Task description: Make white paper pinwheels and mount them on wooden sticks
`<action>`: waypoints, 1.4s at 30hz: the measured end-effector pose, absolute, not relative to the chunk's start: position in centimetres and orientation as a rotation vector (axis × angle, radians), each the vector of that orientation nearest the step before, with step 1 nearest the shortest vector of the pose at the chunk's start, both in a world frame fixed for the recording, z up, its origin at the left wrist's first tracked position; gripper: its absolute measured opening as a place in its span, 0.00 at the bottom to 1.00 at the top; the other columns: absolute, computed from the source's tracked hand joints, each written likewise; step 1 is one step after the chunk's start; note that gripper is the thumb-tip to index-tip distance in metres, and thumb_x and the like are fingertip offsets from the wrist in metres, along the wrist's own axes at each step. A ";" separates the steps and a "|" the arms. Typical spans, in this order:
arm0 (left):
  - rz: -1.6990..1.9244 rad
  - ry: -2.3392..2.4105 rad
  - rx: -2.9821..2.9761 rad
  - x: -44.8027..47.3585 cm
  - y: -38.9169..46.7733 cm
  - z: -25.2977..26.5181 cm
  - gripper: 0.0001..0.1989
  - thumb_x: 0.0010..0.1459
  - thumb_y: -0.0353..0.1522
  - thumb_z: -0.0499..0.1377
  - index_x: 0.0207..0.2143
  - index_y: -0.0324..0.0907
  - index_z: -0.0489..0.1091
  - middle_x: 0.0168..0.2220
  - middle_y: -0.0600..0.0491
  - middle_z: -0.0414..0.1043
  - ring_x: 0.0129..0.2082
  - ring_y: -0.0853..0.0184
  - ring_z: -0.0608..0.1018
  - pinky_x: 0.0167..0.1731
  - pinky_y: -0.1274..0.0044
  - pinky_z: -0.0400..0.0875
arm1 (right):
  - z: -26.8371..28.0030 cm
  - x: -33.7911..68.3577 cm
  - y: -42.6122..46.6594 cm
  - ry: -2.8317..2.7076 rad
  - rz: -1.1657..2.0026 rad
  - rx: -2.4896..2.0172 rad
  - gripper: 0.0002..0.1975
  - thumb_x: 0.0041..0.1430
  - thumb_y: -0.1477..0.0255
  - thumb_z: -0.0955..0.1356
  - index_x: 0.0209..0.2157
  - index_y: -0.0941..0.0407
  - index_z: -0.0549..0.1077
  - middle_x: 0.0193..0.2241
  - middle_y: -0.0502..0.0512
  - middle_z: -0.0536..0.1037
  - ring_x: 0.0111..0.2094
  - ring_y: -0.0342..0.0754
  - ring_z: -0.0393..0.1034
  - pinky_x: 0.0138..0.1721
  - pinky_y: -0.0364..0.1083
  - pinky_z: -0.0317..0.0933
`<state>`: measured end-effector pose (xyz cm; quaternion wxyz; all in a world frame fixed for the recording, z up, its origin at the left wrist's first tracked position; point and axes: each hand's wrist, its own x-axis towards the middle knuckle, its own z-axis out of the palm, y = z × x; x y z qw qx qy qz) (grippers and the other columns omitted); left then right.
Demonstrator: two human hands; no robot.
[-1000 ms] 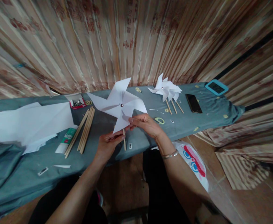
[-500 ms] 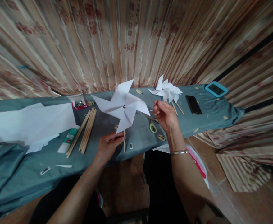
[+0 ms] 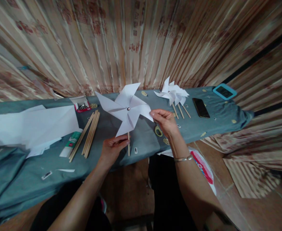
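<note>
A white paper pinwheel (image 3: 131,104) with a metal pin at its centre stands upright on a thin wooden stick. My left hand (image 3: 113,147) is closed round that stick, just below the blades. At the right-hand blade, my right hand (image 3: 165,120) has its thumb and fingers pinched at the paper's edge. Beneath my right hand lie scissors with a yellow handle (image 3: 158,131), mostly covered. Several other white pinwheels (image 3: 172,93) rest overlapping on the cloth, beyond my right hand.
On the green cloth (image 3: 116,123) lie several wooden sticks (image 3: 90,134), a glue stick (image 3: 71,143), a small open box of pins (image 3: 82,106) and white paper sheets (image 3: 42,123). Right of the pinwheels are a phone (image 3: 200,107) and a blue-framed device (image 3: 224,92). A curtain (image 3: 131,41) hangs behind.
My right hand has moved left and down and now pinches the pinwheel's right-hand blade. The left hand keeps its hold on the stick.
</note>
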<state>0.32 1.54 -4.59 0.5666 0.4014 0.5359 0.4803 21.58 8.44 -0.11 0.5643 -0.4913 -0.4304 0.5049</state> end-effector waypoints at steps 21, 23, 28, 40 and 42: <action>1.185 1.289 0.960 0.4 1.7 -4.7 0.16 0.37 0.40 0.72 0.30 0.43 0.81 0.34 0.50 0.82 0.37 0.59 0.81 0.45 0.68 0.75 | 0.6 19.5 6.3 -1.319 1.524 -1.104 0.16 0.40 0.57 0.78 0.18 0.55 0.76 0.18 0.45 0.74 0.23 0.39 0.63 0.31 0.42 0.57; 1.181 1.293 0.972 0.5 1.7 -4.6 0.18 0.36 0.42 0.72 0.30 0.43 0.81 0.34 0.50 0.82 0.38 0.59 0.81 0.46 0.67 0.74 | 0.5 19.2 6.2 -1.337 1.556 -1.092 0.15 0.41 0.58 0.77 0.20 0.55 0.77 0.19 0.46 0.76 0.23 0.39 0.63 0.31 0.42 0.58; 1.180 1.273 0.954 0.6 1.7 -4.5 0.18 0.35 0.42 0.73 0.30 0.43 0.81 0.33 0.50 0.82 0.37 0.59 0.81 0.46 0.67 0.74 | 0.3 18.8 6.0 -1.320 1.645 -1.031 0.14 0.41 0.59 0.78 0.23 0.55 0.79 0.22 0.47 0.79 0.23 0.38 0.65 0.31 0.41 0.61; 1.173 1.223 0.939 0.8 1.6 -4.0 0.20 0.32 0.44 0.74 0.28 0.43 0.81 0.30 0.52 0.82 0.39 0.56 0.81 0.49 0.65 0.73 | -0.3 16.8 5.7 -1.364 1.754 -0.936 0.15 0.41 0.58 0.78 0.27 0.56 0.82 0.25 0.49 0.82 0.25 0.40 0.70 0.31 0.42 0.65; 1.166 1.218 0.961 0.7 1.6 -4.0 0.18 0.34 0.43 0.73 0.29 0.43 0.81 0.31 0.51 0.82 0.39 0.56 0.81 0.50 0.65 0.72 | 0.0 17.3 5.7 -1.392 1.748 -0.938 0.16 0.42 0.57 0.77 0.28 0.55 0.82 0.25 0.50 0.82 0.25 0.40 0.70 0.30 0.42 0.64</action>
